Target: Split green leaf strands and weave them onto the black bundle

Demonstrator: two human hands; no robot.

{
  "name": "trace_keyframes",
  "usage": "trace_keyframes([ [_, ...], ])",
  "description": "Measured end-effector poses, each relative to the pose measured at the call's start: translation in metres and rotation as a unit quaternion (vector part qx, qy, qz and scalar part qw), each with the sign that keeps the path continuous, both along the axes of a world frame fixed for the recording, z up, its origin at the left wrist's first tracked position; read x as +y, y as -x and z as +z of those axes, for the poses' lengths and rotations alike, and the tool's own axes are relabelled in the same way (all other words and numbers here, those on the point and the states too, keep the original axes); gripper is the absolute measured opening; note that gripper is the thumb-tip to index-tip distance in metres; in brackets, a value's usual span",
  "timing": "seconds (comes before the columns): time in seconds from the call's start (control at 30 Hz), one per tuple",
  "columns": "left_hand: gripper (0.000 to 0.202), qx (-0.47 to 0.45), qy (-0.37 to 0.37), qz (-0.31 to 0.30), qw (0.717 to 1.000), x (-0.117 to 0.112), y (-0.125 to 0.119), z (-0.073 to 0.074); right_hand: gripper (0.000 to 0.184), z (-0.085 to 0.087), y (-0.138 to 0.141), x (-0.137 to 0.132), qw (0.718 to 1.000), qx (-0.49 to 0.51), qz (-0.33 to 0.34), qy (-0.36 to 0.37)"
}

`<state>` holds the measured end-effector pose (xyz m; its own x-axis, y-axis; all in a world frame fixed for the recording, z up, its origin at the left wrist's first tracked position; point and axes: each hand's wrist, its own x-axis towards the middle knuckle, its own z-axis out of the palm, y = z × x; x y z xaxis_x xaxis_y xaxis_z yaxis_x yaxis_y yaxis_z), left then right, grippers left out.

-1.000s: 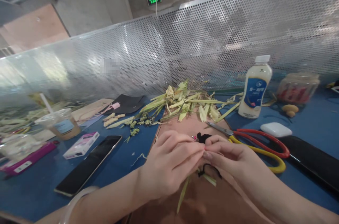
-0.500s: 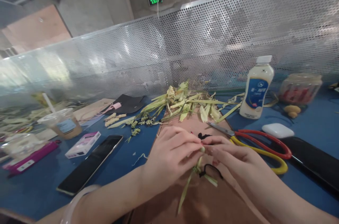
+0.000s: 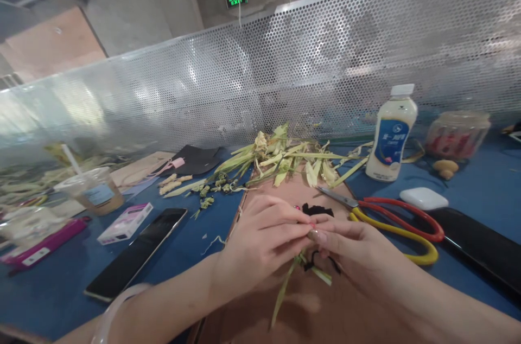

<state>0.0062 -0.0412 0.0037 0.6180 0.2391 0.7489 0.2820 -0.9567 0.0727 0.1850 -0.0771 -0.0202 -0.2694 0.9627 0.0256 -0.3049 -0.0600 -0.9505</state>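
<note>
My left hand [image 3: 260, 241] and my right hand [image 3: 352, 254] meet fingertip to fingertip over a brown paper sheet [image 3: 309, 311]. Both are closed in a pinch on a small bundle of green leaf strips [image 3: 299, 271] that hangs below the fingers. A thin black cord [image 3: 321, 262] loops around the strips under my right hand. Just beyond the fingers lie a small black tuft [image 3: 316, 209] and a tiny pink bead [image 3: 297, 207]. Red and yellow scissors [image 3: 391, 219] rest to the right of my hands.
A heap of cut leaves [image 3: 285, 162] lies behind the paper. A white bottle [image 3: 391, 135], a white case [image 3: 423, 198], a jar [image 3: 458, 135] and a black tablet [image 3: 480, 249] are at the right. A phone [image 3: 136, 254], pink box [image 3: 125, 222] and lidded cup [image 3: 91, 189] are at the left.
My fingers have shifted slightly on the leaf bundle, and more of the green strips and black cord show below my hands than a second ago. Nothing else moved.
</note>
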Motion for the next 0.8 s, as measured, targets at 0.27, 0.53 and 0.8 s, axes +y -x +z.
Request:
trace_keyframes([
  [0.27,0.03,0.234,0.26,-0.011,0.937,0.024,0.005,0.01,0.022,0.002,-0.008,0.001,0.994,-0.079,-0.081,0.008],
  [0.53,0.019,0.245,0.362,-0.013,0.899,0.019,0.006,0.003,0.018,0.003,-0.011,-0.001,0.953,-0.223,-0.128,-0.163],
  [0.8,0.028,0.215,0.5,0.094,0.834,0.013,0.01,0.008,0.015,0.004,-0.007,-0.008,0.872,-0.352,-0.182,-0.287],
])
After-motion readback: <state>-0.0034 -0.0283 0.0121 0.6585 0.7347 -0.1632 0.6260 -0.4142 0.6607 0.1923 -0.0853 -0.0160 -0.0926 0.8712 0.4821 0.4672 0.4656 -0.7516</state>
